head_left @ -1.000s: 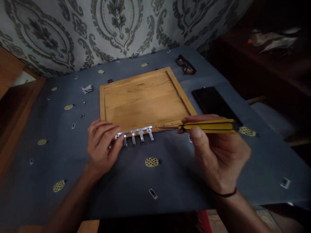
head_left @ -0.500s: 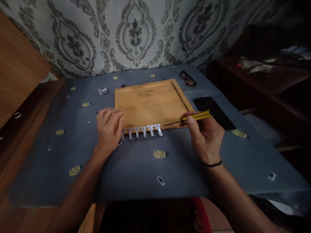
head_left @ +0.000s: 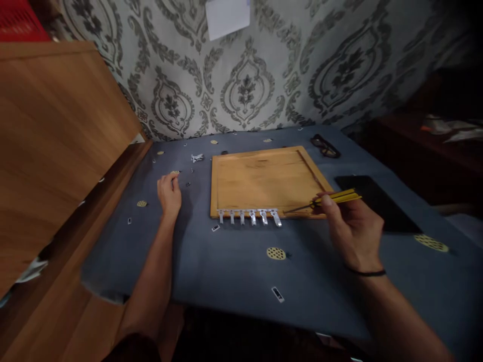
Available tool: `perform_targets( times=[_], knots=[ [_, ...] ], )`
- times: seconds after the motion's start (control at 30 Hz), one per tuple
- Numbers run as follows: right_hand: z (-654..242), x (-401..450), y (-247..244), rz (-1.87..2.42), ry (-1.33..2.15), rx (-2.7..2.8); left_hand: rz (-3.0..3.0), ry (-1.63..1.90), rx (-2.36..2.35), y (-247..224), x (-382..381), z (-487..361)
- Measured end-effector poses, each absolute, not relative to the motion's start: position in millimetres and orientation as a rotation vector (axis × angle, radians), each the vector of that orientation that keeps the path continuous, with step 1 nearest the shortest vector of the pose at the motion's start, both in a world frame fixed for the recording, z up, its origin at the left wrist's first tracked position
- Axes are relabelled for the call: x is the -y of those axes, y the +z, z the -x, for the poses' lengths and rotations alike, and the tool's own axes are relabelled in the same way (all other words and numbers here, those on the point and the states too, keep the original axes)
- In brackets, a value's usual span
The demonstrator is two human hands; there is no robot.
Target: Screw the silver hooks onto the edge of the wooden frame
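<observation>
My right hand (head_left: 352, 226) grips a screwdriver (head_left: 337, 196) with a yellow and black handle. Its thin shaft points left, the tip near the front edge of a shallow-framed wooden board (head_left: 264, 178). Along that edge is a row of several silver metal clips (head_left: 253, 217), their tongues hanging over the front. My left hand (head_left: 168, 196) is over the cloth left of the board, apart from it, with fingers loosely bent and nothing visible in them. Close by on the cloth are tiny dark pieces (head_left: 188, 184), too small to name. Another silver metal piece (head_left: 196, 158) lies farther back.
A blue cloth (head_left: 241, 266) printed with pineapples covers the table. Dark-framed glasses (head_left: 325, 147) lie at the back right, and a flat black tablet-like object (head_left: 381, 203) is partly behind my right hand. A wooden cabinet (head_left: 64, 110) stands at the left, a patterned curtain (head_left: 245, 90) behind.
My left hand has moved left, away from the board's front left corner, uncovering the clips there. The view has shifted left and up. My right hand still holds the screwdriver near the last clip.
</observation>
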State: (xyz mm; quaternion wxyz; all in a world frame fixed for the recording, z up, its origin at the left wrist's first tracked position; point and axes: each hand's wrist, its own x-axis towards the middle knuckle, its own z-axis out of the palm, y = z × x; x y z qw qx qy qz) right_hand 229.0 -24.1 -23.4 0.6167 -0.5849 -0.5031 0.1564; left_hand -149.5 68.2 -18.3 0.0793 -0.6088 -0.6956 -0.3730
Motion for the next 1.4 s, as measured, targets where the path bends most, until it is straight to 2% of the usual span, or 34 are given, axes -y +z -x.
perform_targets(
  times=[0.2,0.57,1.4],
  knots=[
    [-233,22,-24,1.398,0.344,1.172,1.85,-0.926,2.199,-27,-72,164],
    [-233,21,-26,1.342,0.364,1.181,2.139,-0.59,2.117,-35,-67,141],
    [-227,22,-27,1.266,0.351,1.246,2.24,-0.796,2.02,-40,-82,157]
  ],
)
